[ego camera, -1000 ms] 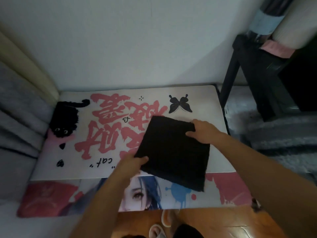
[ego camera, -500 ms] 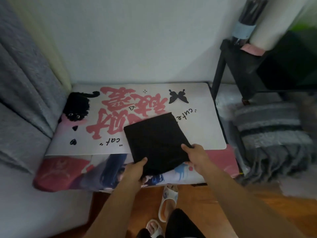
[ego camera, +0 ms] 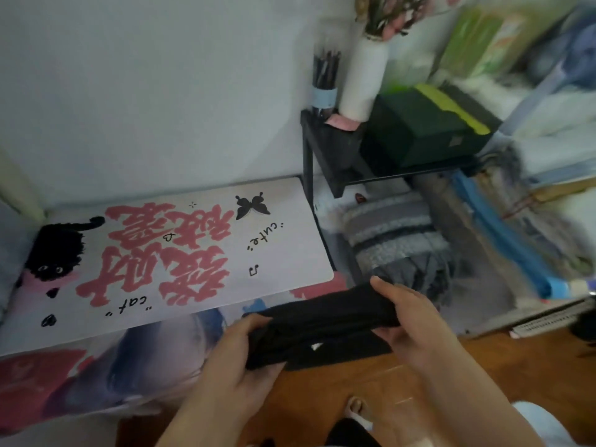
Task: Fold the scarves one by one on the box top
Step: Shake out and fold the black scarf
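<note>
1. The folded black scarf (ego camera: pixel 322 321) is held in the air off the right front corner of the box top (ego camera: pixel 290 246), above the wooden floor (ego camera: pixel 371 382); it touches nothing but the two hands.
2. The left hand (ego camera: pixel 238 366) holds the scarf's near left end; its grip is narrow, thumb on top of the cloth and fingers curled beneath it.
3. The right hand (ego camera: pixel 409 317) holds the scarf's right end; its grip is likewise narrow, thumb over the upper edge and fingers wrapped round the folded bundle.
4. Between the hands the scarf runs as a thick dark band, tilted up towards the right; a lower layer sags beneath it.
5. The box top carries a white mat printed with large pink characters, a black cat (ego camera: pixel 58 250) at its left end and a black butterfly (ego camera: pixel 251 206) near its far right corner; a second printed sheet with red and blue patches lies under the mat's near edge.
6. Just right of the box lies a folded grey striped scarf (ego camera: pixel 396 240) with a fringe, near the right hand but apart from it.
7. Behind that stands a black shelf (ego camera: pixel 325 153) bearing a dark green box (ego camera: pixel 425 130), a white vase (ego camera: pixel 364 82) and a cup of pencils (ego camera: pixel 324 88); the far right is too blurred to make out.
</note>
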